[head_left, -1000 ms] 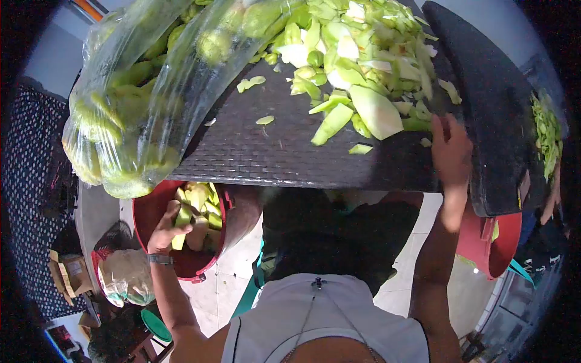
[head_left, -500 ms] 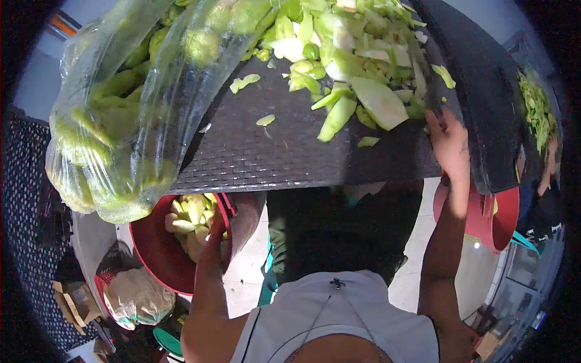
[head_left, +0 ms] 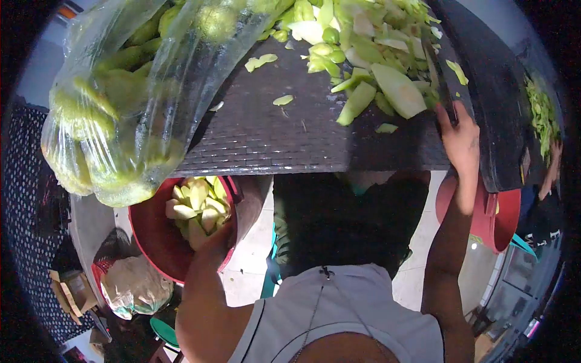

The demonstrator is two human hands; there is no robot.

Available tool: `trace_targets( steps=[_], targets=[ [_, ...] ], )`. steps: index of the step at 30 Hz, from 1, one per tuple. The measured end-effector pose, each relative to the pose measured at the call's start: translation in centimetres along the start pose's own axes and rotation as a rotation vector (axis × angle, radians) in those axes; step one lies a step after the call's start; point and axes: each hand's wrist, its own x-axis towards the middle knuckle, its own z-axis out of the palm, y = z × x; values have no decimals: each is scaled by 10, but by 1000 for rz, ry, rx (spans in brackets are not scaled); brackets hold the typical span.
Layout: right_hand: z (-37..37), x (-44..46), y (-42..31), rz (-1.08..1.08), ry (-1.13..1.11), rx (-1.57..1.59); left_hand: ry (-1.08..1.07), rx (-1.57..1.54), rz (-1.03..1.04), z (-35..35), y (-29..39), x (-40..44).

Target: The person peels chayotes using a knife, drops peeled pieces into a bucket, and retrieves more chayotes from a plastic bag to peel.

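Observation:
My left hand point(head_left: 219, 238) is down inside a red bucket point(head_left: 145, 242), beside pale green chayote pieces point(head_left: 198, 199); its fingers are hidden. My right hand point(head_left: 461, 142) rests at the right side of the dark woven tabletop point(head_left: 254, 148). Its thumb and fingers close around the near end of a thin, dark knife point(head_left: 437, 72), whose blade points away along the pile; the handle is hidden. Left of the knife lies a heap of chayote peels and slices point(head_left: 363, 48), with one large pale slice point(head_left: 399, 91) close to my fingertips.
A clear plastic bag point(head_left: 115, 133) full of whole chayotes hangs over the table's left edge. Another red bucket point(head_left: 505, 221) stands below on the right. At far right are another person's hand point(head_left: 552, 169) and green peels point(head_left: 540, 115). A filled sack point(head_left: 136, 284) sits lower left.
My left hand has gone lower in the bucket, uncovering more chayote pieces. The view has shifted slightly; my right hand stays at the same place on the table.

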Motion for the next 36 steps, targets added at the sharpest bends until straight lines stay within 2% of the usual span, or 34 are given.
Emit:
trace_targets(
  steps=[3, 9, 11, 14, 15, 18, 19, 21, 23, 25, 27, 30, 31, 34, 35, 36],
  targets=[
    [8, 0, 12, -102, 89, -46, -67, -2, 49, 6, -1, -1],
    [3, 0, 15, -74, 52, 43, -152, -45, 178, 13, -16, 14],
    [2, 5, 20, 4, 9, 178, -54, -88, 273, 5, -31, 31],
    [0, -1, 9, 4, 76, 313, 233, -142, 384, -35, -57, 60],
    [0, -2, 6, -10, 109, 350, 242, -134, 342, -67, -52, 52],
    [-10, 1, -11, -5, 10, 412, 263, -103, 217, -142, -36, 31],
    [-13, 2, -15, 1, -30, 431, 171, 68, 29, -147, -33, 19],
    [-15, 4, -19, 27, -131, 459, -45, 162, 3, -189, 23, -21],
    [-16, 2, -26, 59, -152, 474, -263, 126, -56, -207, 40, -36],
    [-14, 4, -32, 73, -176, 430, -349, 67, -104, -207, 36, -41],
    [-9, 7, -38, 71, -209, 326, -295, 46, -112, -194, 11, -34],
    [-7, 8, -47, 7, -302, 354, -241, 278, 0, -187, -11, -30],
    [-9, 8, -51, -3, -300, 337, -239, 463, 84, -194, 3, -36],
    [-18, 7, -57, -11, -303, 305, -301, 438, 366, -229, 53, -44],
    [-18, 7, -57, -6, -323, 306, -275, 320, 598, -259, 79, -58],
    [-19, 7, -57, -5, -340, 308, -262, 191, 590, -293, 128, -76]
  ],
)
